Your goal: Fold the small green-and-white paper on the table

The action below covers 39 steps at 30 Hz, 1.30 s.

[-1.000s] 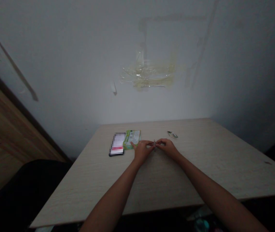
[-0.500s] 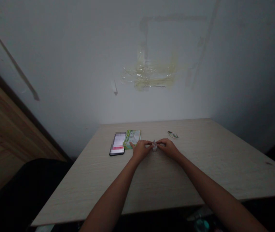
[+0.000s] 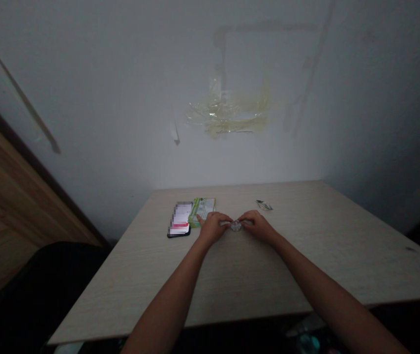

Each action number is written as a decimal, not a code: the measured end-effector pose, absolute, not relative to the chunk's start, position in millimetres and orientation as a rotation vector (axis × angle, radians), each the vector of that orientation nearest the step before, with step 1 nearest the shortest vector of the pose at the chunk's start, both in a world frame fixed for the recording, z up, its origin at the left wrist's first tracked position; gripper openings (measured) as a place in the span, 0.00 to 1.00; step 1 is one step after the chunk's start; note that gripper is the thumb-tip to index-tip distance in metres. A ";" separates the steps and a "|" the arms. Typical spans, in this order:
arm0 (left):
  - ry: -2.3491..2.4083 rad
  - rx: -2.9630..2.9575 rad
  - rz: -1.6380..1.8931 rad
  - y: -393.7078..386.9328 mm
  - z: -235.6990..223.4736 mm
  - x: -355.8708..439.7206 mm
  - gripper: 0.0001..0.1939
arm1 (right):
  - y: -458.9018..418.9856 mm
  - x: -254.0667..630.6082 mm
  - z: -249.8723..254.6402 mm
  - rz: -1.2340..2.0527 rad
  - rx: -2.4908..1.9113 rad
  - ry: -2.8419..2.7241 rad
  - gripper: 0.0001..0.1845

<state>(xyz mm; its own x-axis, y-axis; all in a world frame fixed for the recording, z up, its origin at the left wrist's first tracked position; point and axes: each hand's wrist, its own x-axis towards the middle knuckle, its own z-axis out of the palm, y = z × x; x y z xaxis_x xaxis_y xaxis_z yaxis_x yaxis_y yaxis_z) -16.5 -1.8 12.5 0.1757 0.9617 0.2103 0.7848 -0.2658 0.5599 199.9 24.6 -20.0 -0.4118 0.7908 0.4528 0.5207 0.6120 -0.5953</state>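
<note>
Both my hands rest on a pale wooden table near its far middle. My left hand and my right hand pinch opposite sides of a small round pale object between their fingertips. The object lies flat, just above the tabletop. A green packet lies right beside my left hand, and a phone lies left of that packet.
A small torn wrapper scrap lies behind my right hand. The wall behind the table carries old tape residue. A wooden panel stands at the left, with a dark seat below it.
The small object between my fingertips has turned from edge-on to showing its round flat face. Both hands have stayed in place.
</note>
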 end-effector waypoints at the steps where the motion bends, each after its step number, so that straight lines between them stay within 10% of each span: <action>1: 1.660 2.152 0.753 -1.5 12.4 -17.2 0.07 | 25.1 200.6 -20.2 0.468 -1.019 -2.123 0.10; 39: 1.699 2.277 0.561 -6.9 13.6 -18.3 0.07 | 16.3 195.1 -18.9 0.395 -1.090 -2.139 0.06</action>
